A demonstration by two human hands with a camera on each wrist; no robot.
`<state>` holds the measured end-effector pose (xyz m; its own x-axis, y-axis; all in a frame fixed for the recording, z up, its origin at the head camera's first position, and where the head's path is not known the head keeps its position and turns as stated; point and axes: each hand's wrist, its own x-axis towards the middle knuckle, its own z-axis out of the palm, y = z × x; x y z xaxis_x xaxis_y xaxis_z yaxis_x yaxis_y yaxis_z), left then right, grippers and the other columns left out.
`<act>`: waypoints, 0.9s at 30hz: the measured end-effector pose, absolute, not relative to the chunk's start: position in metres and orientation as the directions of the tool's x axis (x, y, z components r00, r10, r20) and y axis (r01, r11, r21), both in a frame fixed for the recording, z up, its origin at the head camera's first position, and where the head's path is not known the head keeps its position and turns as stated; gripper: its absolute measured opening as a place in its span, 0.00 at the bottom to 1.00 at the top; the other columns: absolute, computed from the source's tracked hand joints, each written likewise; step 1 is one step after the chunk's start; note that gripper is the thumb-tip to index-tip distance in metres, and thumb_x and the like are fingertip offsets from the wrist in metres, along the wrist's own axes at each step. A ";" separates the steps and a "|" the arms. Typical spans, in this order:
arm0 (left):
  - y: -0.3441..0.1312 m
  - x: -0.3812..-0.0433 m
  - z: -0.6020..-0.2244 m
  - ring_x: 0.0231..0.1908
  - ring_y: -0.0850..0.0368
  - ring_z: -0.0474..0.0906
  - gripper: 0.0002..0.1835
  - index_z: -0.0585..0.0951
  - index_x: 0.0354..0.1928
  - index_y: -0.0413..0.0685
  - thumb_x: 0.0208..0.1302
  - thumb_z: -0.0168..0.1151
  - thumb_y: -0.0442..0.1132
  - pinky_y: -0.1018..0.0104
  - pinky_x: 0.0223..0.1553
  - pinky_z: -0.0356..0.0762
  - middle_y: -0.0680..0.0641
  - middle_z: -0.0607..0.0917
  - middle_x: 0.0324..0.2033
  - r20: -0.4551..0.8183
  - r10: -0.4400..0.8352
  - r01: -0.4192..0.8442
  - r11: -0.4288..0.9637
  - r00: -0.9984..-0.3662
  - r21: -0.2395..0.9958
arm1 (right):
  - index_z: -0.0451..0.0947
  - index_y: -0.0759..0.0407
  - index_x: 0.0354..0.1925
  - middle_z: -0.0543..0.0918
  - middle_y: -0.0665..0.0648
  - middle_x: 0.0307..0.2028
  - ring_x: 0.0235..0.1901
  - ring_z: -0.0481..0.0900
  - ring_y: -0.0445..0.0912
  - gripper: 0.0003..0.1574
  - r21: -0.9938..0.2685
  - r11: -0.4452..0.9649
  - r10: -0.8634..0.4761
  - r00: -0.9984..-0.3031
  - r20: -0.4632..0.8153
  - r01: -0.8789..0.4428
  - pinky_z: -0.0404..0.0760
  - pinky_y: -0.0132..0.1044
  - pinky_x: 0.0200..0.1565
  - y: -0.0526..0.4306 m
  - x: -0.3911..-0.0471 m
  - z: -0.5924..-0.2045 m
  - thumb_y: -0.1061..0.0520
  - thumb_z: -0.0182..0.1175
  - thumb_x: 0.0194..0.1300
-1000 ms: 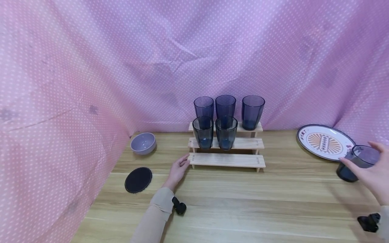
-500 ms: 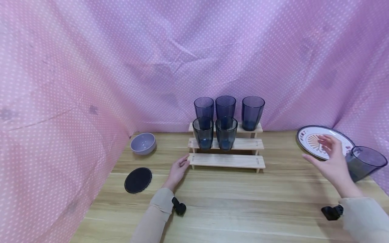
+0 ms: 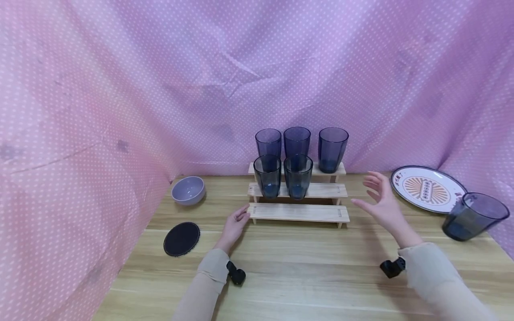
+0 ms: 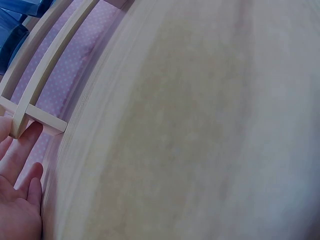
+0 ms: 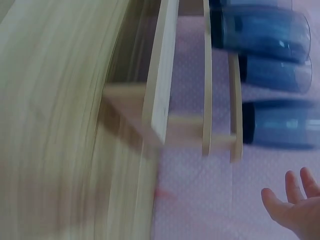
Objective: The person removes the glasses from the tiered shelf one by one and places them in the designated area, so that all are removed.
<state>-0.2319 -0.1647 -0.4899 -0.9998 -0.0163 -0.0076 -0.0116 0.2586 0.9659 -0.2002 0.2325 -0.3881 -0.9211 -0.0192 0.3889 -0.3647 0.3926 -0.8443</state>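
Observation:
A three-step wooden display stand [image 3: 299, 212] holds several dark blue glass tumblers: three on its top step, with one tumbler [image 3: 333, 151] at the right end, and two on the middle step, one tumbler [image 3: 298, 178] near the centre. My left hand [image 3: 234, 227] pinches the left end of the bottom step; in the left wrist view its thumb lies over the board and a finger [image 4: 27, 142] reaches under it. Beside the stand's right end my right hand [image 3: 381, 205] hovers with fingers and thumb spread, holding nothing. Another tumbler [image 3: 474, 218] stands on the table at far right.
Behind that tumbler lies a white patterned plate [image 3: 449, 203] with a dark rim. On the left are a small lilac bowl [image 3: 188, 191] and a round black coaster [image 3: 182, 239]. Pink dotted cloth [image 3: 217, 80] hangs behind the wooden table [image 3: 301, 281].
My right hand has let go of the tumbler at far right and moved left, past the plate, to near the stand. My left hand has stayed at the stand's left end.

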 end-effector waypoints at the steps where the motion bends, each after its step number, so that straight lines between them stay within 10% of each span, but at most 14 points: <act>1: -0.165 -0.232 -0.489 0.58 0.41 0.73 0.22 0.71 0.63 0.39 0.69 0.54 0.37 0.52 0.62 0.68 0.32 0.76 0.56 -0.015 -0.018 -0.019 0.258 -1.000 0.966 | 0.47 0.61 0.69 0.64 0.39 0.55 0.56 0.65 0.36 0.53 -0.848 0.388 -0.031 -0.925 0.378 -0.360 0.68 0.25 0.60 0.228 -0.201 -0.387 0.68 0.67 0.53; 6: -0.166 -0.232 -0.488 0.60 0.42 0.72 0.23 0.70 0.64 0.43 0.69 0.54 0.39 0.51 0.64 0.65 0.34 0.75 0.58 -0.037 -0.021 -0.042 0.268 -0.999 0.963 | 0.45 0.64 0.69 0.63 0.65 0.62 0.62 0.62 0.60 0.54 -0.879 0.343 -0.087 -0.943 0.322 -0.332 0.61 0.60 0.63 0.204 -0.210 -0.384 0.66 0.68 0.54; 27: -0.166 -0.231 -0.487 0.59 0.44 0.73 0.22 0.71 0.64 0.46 0.69 0.54 0.39 0.52 0.64 0.64 0.36 0.76 0.59 -0.051 -0.029 -0.057 0.277 -0.998 0.959 | 0.41 0.54 0.74 0.54 0.65 0.71 0.70 0.52 0.62 0.59 -0.946 0.255 -0.170 -0.972 0.161 -0.201 0.54 0.60 0.67 0.141 -0.249 -0.391 0.56 0.68 0.57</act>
<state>-0.2311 -0.1658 -0.4869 -0.9983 -0.0291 -0.0511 -0.0572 0.2769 0.9592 -0.2494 0.1408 -0.3910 -0.9722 -0.1704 0.1608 -0.2012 0.2551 -0.9457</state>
